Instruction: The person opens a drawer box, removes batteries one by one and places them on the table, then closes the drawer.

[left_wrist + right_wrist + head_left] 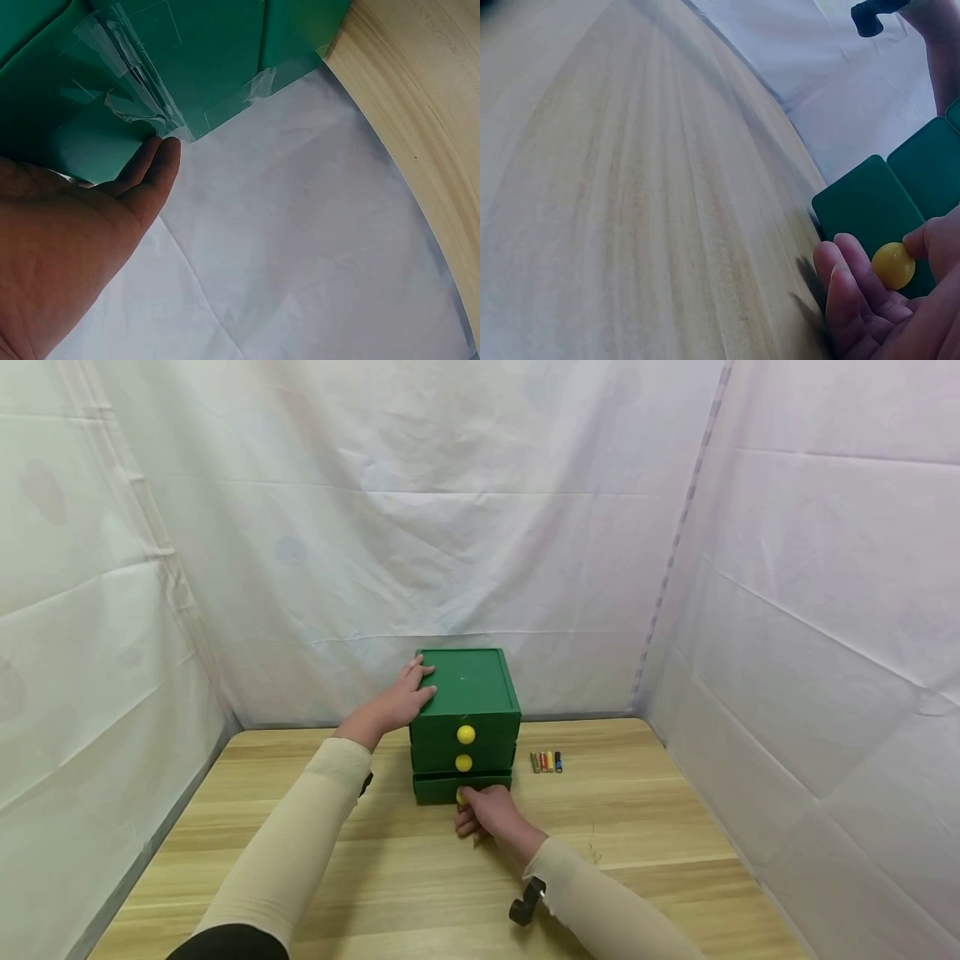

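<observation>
White cloth hangs behind and beside a wood-grain bench, where a green three-drawer chest stands towards the back between a person's two hands.

The left hand rests at the chest's upper left edge, its fingers straight and the thumb lying over the top; clear tape runs along that side panel. The right hand pinches the round yellow bottom knob, narrow around it, on the bottom drawer, which sits slightly pulled out. Above it, two matching upper knobs are untouched. Near the chest's right side, four small battery-like cylinders lie in a row.
</observation>
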Available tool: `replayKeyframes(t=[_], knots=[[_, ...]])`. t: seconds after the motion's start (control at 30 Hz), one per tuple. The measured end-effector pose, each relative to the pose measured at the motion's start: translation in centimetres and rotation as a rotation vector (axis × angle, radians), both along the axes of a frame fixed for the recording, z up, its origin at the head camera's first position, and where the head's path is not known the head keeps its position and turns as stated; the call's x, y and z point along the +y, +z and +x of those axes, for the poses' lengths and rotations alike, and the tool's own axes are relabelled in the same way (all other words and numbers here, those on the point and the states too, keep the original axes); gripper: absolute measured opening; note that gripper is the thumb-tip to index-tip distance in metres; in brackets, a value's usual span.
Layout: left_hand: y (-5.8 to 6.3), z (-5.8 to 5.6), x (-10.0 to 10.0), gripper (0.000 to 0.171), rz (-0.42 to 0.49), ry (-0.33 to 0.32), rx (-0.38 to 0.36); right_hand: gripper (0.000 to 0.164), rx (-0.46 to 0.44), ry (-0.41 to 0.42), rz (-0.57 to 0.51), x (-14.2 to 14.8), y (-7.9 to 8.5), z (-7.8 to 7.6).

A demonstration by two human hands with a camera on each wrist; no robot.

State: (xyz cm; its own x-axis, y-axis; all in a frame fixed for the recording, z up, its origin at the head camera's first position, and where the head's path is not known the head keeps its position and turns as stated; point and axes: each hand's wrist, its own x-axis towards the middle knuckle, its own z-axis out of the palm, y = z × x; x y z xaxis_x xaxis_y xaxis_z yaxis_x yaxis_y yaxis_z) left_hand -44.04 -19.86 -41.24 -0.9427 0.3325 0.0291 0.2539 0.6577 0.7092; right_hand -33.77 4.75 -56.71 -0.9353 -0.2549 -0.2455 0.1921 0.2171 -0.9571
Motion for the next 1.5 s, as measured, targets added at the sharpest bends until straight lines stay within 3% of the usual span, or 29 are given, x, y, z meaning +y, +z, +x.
replayKeyframes(t=[0.53,1.13,1.5], knots=[[0.9,1.7,0.3,0.061,0.019,-0.004,0.024,0.049,-0.007,0.054,0.013,0.7,0.1,1.7],[0.9,1.6,0.3,0.061,0.018,-0.011,0.033,0.046,-0.003,0.078,0.024,1.6,-0.2,4.2],[0.8,1.5,0.3,0.062,0.002,-0.009,0.03,0.047,-0.008,0.088,0.013,1.8,0.1,4.8]])
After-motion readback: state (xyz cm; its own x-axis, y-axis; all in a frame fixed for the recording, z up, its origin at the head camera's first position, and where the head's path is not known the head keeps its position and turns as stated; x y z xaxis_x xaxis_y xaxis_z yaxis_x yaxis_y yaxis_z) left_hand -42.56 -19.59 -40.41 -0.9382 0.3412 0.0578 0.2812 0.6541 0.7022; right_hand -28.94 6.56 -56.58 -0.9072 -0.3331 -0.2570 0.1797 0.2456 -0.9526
